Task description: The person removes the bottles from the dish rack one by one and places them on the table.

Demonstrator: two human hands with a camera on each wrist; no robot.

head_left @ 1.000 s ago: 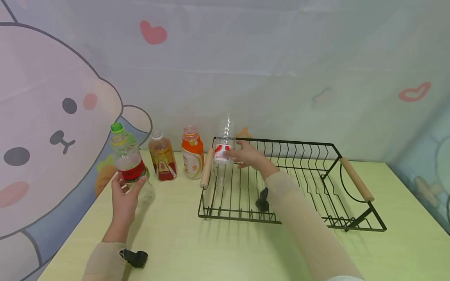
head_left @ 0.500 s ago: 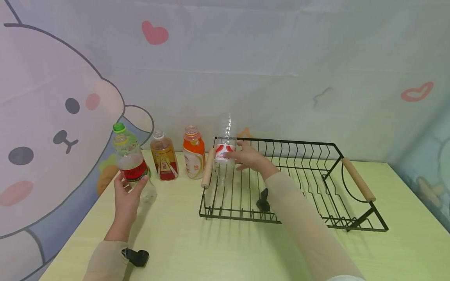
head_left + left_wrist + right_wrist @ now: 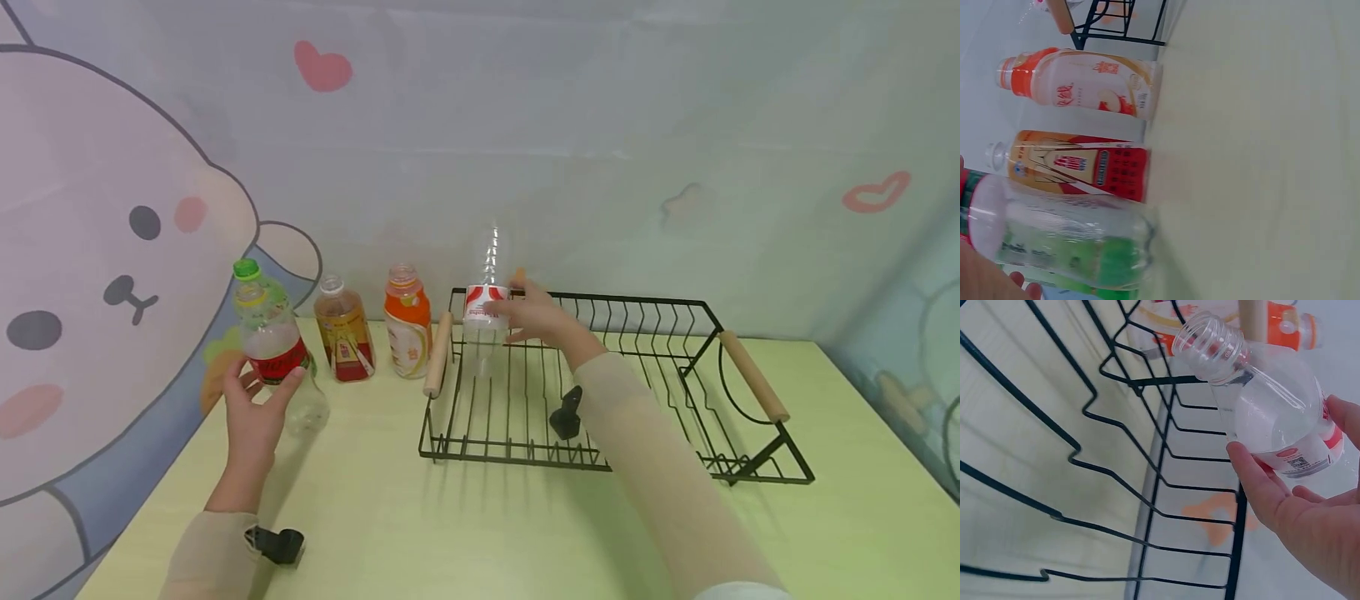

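My left hand point(image 3: 255, 412) grips a clear bottle with a red label point(image 3: 281, 364), standing on or close to the table; whether it touches cannot be told. Behind it is a green-tinted bottle with a green cap point(image 3: 246, 268), partly hidden. My right hand point(image 3: 543, 321) holds a clear water bottle point(image 3: 486, 307) with a red and white label, thumb and fingers around the label. It is upside down, over the left end of a black wire dish rack point(image 3: 525, 458). In the right wrist view its uncapped mouth point(image 3: 1204, 344) points down beside the rack's wires.
A tea-coloured bottle with a gold and red label point(image 3: 345, 333) and an orange and white bottle point(image 3: 408, 329) stand between my left hand and the rack. Wooden handles point(image 3: 753, 375) sit at both rack ends. A printed cloth point(image 3: 600, 125) hangs behind the table point(image 3: 375, 517).
My right hand has raised the water bottle slightly and shifted it a little right. The left hand and the red-labelled bottle stay nearly in place; the whole view shifts slightly.
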